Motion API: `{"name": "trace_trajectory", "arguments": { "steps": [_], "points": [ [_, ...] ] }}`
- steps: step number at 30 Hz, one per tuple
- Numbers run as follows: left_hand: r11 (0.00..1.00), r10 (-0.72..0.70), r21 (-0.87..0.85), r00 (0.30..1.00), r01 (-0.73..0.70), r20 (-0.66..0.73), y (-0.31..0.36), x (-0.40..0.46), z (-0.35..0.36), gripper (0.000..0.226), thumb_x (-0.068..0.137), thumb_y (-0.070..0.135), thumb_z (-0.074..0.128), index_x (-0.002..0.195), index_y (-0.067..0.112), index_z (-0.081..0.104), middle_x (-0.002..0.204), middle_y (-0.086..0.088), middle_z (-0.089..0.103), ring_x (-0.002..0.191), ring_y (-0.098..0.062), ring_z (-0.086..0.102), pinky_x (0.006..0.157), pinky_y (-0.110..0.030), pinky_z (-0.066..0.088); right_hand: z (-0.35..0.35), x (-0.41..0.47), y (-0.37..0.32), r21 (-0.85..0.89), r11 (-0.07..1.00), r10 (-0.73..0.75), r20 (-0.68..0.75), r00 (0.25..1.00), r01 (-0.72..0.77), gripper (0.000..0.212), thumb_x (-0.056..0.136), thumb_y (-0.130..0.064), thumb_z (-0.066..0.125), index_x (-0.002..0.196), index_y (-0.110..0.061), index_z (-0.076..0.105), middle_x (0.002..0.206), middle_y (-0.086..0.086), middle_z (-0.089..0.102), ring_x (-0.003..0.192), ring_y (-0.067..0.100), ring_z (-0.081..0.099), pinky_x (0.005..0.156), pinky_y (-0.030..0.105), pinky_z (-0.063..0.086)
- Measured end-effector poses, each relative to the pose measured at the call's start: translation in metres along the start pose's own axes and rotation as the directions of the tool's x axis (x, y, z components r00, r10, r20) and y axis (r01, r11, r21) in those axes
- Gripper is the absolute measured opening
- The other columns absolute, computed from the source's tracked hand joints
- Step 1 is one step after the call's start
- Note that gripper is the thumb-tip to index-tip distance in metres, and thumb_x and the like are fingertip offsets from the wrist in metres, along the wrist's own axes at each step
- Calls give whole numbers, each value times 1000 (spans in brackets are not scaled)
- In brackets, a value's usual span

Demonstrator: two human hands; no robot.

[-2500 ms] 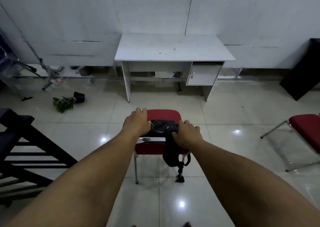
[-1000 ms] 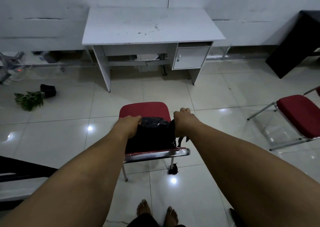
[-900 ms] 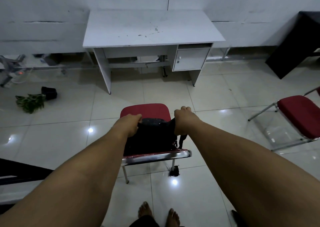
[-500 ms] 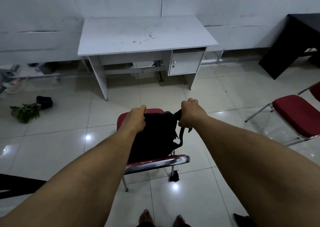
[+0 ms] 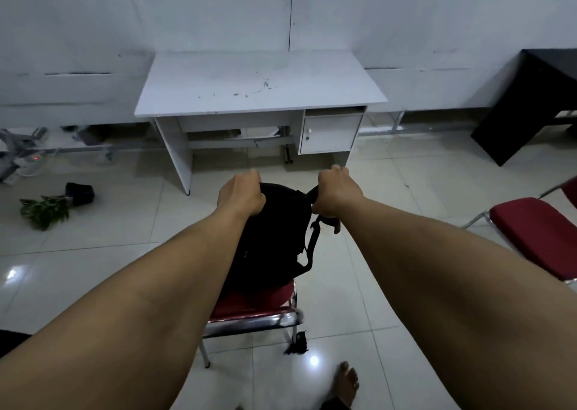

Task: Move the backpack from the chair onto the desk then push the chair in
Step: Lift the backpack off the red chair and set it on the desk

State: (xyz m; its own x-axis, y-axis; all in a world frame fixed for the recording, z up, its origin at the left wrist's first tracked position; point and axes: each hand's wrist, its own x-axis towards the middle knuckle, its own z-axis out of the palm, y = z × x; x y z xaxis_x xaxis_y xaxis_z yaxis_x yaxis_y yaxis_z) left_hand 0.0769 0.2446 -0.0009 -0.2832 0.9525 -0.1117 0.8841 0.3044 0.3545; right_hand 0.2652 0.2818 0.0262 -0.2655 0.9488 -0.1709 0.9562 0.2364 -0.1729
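Head view, looking forward and down. Both bare forearms reach from the lower corners toward the centre. The left hand is curled closed over the top left edge of the black backpack, fingers wrapped down over the fabric. The right hand is fisted around the top right corner of the pack, where a black strap emerges and hangs in a loop down the right side.

The backpack hangs upright between the two hands, its lower end at the red seat of the chair (whether it touches the cushion or clears it cannot be told from this angle). The chair's chrome frame shows at 6 o'clock from the pack, and a dark strap end lies on the tiled floor beside its right leg.

The white desk stands against the wall at 12 o'clock, well apart from the chair, with small dark specks on its top and a cabinet door under its right end. A second red chair sits at 3 o'clock, a black table at 2 o'clock, and a toppled potted plant at 9 o'clock. One bare foot appears at 5 o'clock.
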Motion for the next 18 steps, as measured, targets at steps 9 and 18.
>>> {"name": "trace_trajectory", "arguments": {
  "steps": [9, 18],
  "points": [
    [983, -182, -23, 982, 181, -52, 111, 34, -1, 22, 92, 19, 55, 108, 6, 63, 112, -16, 62, 89, -36, 61, 78, -41, 53, -58, 50, 78, 52, 989, -138, 28, 990, 137, 50, 81, -28, 79, 118, -6, 55, 126, 14, 43, 121, 31, 40, 84, 39, 45],
    [949, -280, -163, 959, 269, -50, 207, 76, 6, 14, 84, 9, 53, 93, 4, 63, 103, -18, 65, 91, -38, 65, 68, -37, 51, -90, 100, 143, 82, 982, -169, -11, 985, 170, 59, 83, -33, 77, 127, -7, 49, 134, 16, 41, 125, 33, 40, 92, 41, 46]
  ]
}}
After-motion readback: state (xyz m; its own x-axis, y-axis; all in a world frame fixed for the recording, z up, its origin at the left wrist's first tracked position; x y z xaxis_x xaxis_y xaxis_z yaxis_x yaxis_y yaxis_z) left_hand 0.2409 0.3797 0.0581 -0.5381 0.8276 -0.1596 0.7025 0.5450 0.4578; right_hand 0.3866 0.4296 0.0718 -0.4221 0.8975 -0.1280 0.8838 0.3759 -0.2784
